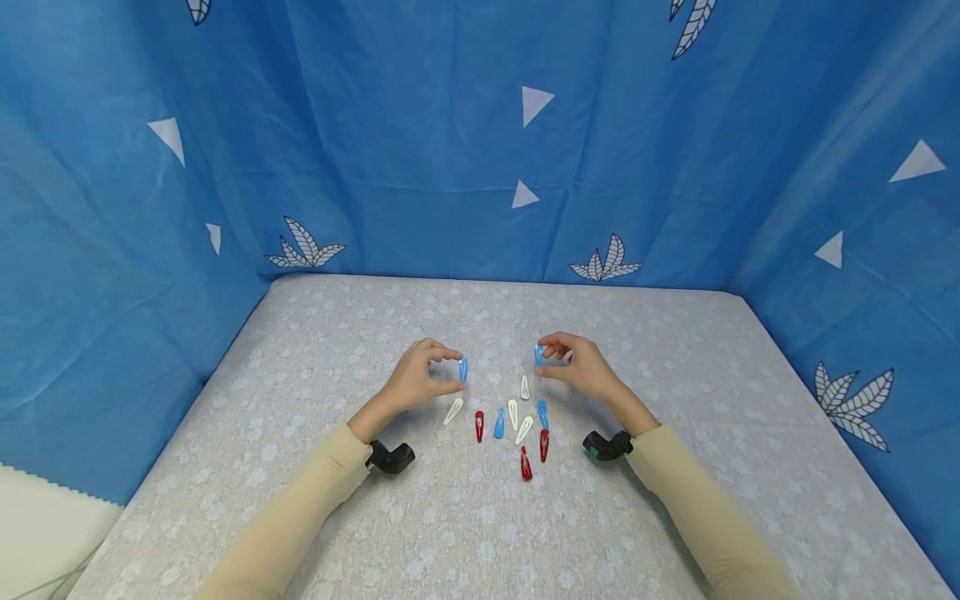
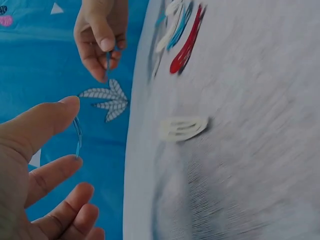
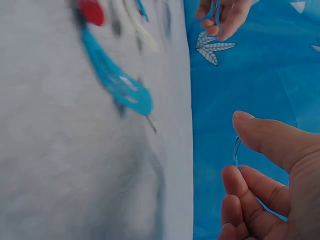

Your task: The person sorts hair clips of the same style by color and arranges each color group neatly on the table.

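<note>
My left hand [image 1: 414,377] pinches a blue snap hair clip [image 1: 462,370] end to end between thumb and index finger; its thin curved edge shows in the left wrist view. Opposite, my right hand [image 1: 585,365] holds another blue hair clip [image 1: 539,354] the same way, above the table. Between and below the hands lie several loose clips. A white clip [image 1: 453,411] is nearest the left hand, with a red clip [image 1: 479,426] beside it. Closest to the right hand are a white clip [image 1: 525,387] and a blue clip [image 1: 542,414], whose lower end meets a red clip [image 1: 544,446].
A blue clip [image 1: 499,423], two white clips, one of them slanted [image 1: 524,430], and a red clip [image 1: 526,464] lie mid-table. A patterned grey cloth [image 1: 420,533] covers the table. Blue curtains [image 1: 450,125] stand behind and at both sides. Each wrist wears a black device.
</note>
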Action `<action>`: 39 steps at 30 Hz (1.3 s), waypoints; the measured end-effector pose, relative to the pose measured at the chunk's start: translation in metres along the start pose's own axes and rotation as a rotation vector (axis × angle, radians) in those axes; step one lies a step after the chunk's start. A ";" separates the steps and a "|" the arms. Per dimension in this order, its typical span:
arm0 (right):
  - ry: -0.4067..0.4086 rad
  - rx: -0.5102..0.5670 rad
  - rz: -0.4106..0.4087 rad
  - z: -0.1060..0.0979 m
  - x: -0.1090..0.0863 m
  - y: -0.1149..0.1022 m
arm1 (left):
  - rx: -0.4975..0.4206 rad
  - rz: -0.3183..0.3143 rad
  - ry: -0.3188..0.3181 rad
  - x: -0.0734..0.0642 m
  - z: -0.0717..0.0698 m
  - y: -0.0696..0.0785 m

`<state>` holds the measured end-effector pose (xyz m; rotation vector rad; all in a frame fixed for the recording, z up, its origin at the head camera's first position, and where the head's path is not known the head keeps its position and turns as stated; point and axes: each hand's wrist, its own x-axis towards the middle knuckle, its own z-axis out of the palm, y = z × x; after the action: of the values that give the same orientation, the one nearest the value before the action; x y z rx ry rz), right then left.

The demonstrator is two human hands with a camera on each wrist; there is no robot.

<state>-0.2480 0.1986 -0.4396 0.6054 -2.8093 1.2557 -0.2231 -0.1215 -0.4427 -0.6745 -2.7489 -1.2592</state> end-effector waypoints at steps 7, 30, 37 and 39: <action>-0.021 0.065 0.051 0.006 0.032 -0.014 | 0.005 -0.036 -0.004 0.030 -0.006 -0.002; -0.181 0.107 0.164 0.051 0.089 -0.020 | -0.067 -0.166 -0.090 0.078 0.011 -0.038; -0.197 0.074 0.192 0.057 0.091 -0.020 | 0.014 -0.172 -0.085 0.080 0.015 -0.037; -0.195 0.069 0.196 0.058 0.091 -0.020 | 0.031 -0.168 -0.083 0.080 0.016 -0.038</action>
<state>-0.3166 0.1138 -0.4499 0.4901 -3.0609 1.4028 -0.3089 -0.1024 -0.4628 -0.5133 -2.9405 -1.2423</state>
